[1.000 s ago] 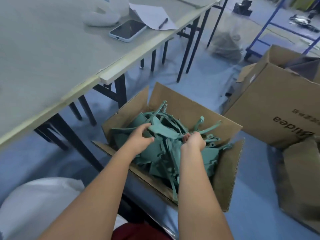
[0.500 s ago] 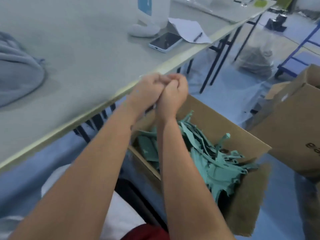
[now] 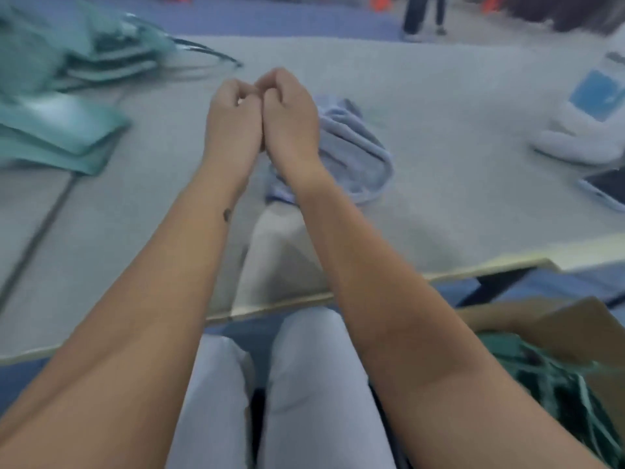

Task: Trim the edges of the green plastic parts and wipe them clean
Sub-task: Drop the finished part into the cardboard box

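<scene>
My left hand [image 3: 233, 120] and my right hand [image 3: 291, 116] are raised over the table [image 3: 456, 214], pressed side by side with fingers curled inward. Nothing shows in either hand. Flat green plastic parts [image 3: 61, 130] lie stacked at the left, and a second green pile [image 3: 84, 45] with thin strips sits at the far left corner. A crumpled blue-grey cloth [image 3: 358, 154] lies on the table just behind and to the right of my right hand. A cardboard box [image 3: 561, 326] with green scrap strips [image 3: 558, 384] stands on the floor at the lower right.
A white container with a blue label [image 3: 588, 123] stands at the right, and a phone [image 3: 605, 191] lies near it at the edge of view. Another person's legs [image 3: 422, 15] stand beyond the table. My knees are under the table's front edge [image 3: 277, 306].
Both hands came up out of the green scrap box and moved together over the table. My view turned from the box to the tabletop.
</scene>
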Demonstrator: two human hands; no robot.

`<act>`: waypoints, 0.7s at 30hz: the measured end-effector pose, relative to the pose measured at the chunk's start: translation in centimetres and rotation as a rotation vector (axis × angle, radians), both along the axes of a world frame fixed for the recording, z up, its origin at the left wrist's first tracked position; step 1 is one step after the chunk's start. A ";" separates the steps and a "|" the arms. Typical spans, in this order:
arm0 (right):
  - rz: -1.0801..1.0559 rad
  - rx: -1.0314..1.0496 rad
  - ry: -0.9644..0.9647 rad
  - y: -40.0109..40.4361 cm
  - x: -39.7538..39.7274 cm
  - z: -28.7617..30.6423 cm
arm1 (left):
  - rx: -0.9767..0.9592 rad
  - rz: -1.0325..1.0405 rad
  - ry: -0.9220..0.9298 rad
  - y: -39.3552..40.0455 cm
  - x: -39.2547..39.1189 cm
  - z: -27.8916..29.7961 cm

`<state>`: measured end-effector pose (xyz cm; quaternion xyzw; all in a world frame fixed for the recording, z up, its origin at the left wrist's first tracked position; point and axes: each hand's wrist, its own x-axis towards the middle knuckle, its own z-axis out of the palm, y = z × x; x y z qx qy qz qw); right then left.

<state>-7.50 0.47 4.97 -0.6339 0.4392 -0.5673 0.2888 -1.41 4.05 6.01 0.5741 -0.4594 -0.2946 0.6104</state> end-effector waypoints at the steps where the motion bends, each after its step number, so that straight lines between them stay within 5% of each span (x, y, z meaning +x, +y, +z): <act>1: 0.054 0.010 0.053 -0.4 1.8 -0.2 | 0.018 0.020 0.004 0.0 2.0 -0.3; 5: 0.194 0.046 0.268 -1.8 6.6 -0.9 | 0.120 0.037 -0.119 0.2 8.5 -1.6; 15: 0.082 0.148 0.520 -4.2 7.4 -4.6 | 0.133 0.206 -0.190 0.3 14.0 -6.3; 21: -0.079 0.217 0.296 -7.3 3.8 -3.7 | 0.081 0.495 -0.705 0.1 15.8 -5.9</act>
